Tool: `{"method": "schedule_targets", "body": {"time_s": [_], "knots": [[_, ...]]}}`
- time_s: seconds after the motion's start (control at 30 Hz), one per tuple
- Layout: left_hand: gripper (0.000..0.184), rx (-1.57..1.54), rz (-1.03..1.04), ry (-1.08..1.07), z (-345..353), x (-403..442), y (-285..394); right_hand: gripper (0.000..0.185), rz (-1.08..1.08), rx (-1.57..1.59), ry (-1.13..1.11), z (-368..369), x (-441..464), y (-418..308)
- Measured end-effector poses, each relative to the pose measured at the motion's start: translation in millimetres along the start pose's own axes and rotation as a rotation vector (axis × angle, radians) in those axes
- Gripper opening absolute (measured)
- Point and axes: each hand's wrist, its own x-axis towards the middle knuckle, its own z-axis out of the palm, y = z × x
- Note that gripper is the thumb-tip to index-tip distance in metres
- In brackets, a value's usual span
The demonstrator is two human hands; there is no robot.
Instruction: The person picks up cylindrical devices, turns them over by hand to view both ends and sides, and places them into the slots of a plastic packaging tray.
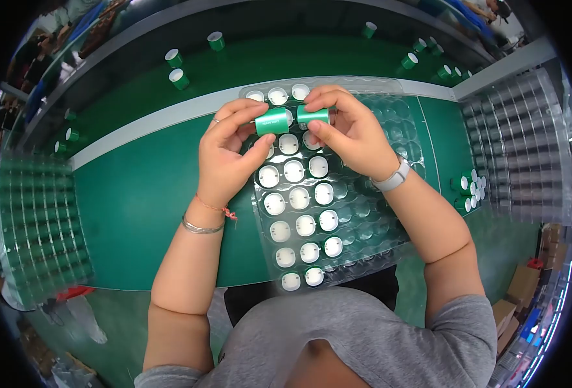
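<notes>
Between the thumb and fingers of my left hand (231, 139) is a green cylinder (272, 121) with small white lettering, lying on its side. My right hand (350, 129) pinches a second green cylinder (313, 118), also sideways, its end close to the first one. Both are held above a clear plastic tray (370, 223) with rows of round pockets. Several white-topped cylinders (299, 198) stand upright in the tray's left columns, and the pockets to the right show no cylinders. Whether the two held cylinders touch I cannot tell.
Loose green cylinders (216, 41) stand on the green belt behind the pale rail (169, 126). More cylinders (470, 191) are grouped at the table's right edge. Stacked clear trays (518, 149) stand at the right, others (37, 226) at the left. Cardboard boxes (524, 284) lie at lower right.
</notes>
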Motion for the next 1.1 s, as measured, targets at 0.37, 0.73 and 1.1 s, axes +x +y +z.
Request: {"method": "schedule_targets", "body": {"time_s": [0.37,0.73,1.1], "knots": [[0.045,-0.036,-0.065,0.02,3.3,-1.4,-0.1,0.042,-0.012,0.183,-0.069,4.7,0.8,8.1],[0.043,0.027,-0.004,-0.046,-1.2,-1.3,0.1,0.039,-0.001,-0.011,-0.13,-1.8,1.3,7.6],[0.044,0.027,-0.02,-0.036,-1.0,-1.4,0.9,0.041,-0.013,0.013,-0.136,-1.7,1.5,7.4]]}}
